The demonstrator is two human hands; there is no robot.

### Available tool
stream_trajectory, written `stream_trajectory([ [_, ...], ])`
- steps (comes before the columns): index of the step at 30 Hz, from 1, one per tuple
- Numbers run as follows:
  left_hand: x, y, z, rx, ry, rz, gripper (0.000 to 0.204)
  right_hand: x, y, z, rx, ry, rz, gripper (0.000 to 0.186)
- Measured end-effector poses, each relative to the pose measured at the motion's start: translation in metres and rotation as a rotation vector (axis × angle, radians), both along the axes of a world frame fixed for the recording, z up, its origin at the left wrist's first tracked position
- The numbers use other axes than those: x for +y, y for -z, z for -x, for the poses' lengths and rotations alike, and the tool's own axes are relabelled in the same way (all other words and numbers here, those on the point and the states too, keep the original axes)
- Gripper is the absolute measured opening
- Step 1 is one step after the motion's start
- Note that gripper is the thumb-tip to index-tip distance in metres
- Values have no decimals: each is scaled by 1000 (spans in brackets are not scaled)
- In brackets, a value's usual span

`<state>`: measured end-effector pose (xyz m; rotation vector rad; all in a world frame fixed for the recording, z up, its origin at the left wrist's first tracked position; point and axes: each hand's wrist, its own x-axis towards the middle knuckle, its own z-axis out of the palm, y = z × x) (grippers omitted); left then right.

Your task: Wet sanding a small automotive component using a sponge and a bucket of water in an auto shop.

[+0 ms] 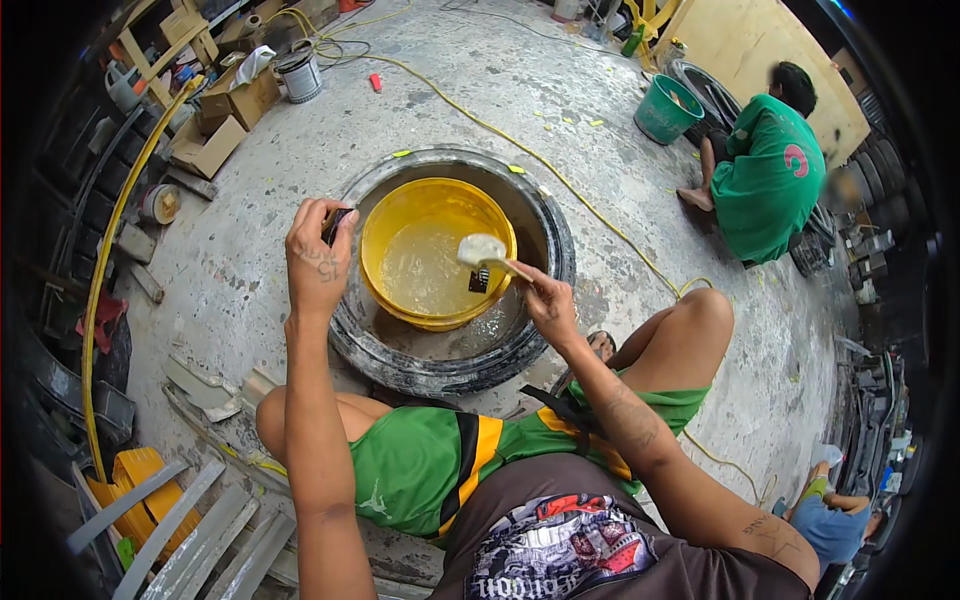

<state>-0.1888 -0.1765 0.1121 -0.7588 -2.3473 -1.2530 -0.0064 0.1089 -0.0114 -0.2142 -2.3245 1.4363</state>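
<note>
My left hand (318, 255) is closed on a small dark, flat object (338, 226) beside the left rim of a yellow bucket (385, 225). My right hand (542, 300) grips the handle of a tool with a broad, pale, coated head (482, 248), held over the bucket's right side. A dark speckled rectangle (479, 280) shows just below the tool head; I cannot tell what it is. The bucket holds cloudy yellowish liquid and stands inside a wide black round tub or tyre (365, 345), whitened by residue.
A person in green (760, 175) crouches at right near a teal bucket (665, 110); another person (830, 520) is at lower right. Boxes (205, 145) and a can (298, 78) stand at upper left. A yellow hose (500, 135) crosses the floor. Grey strips (210, 530) lie at lower left.
</note>
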Motion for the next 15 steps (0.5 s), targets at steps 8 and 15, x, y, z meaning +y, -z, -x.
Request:
stream_trajectory([
  [8,28,2,5,6,76,-5,12,19,-3,-10,73,69,68,40],
  [15,14,35,26,-9,120,91,17,126,-104,33,446,233,329,19],
])
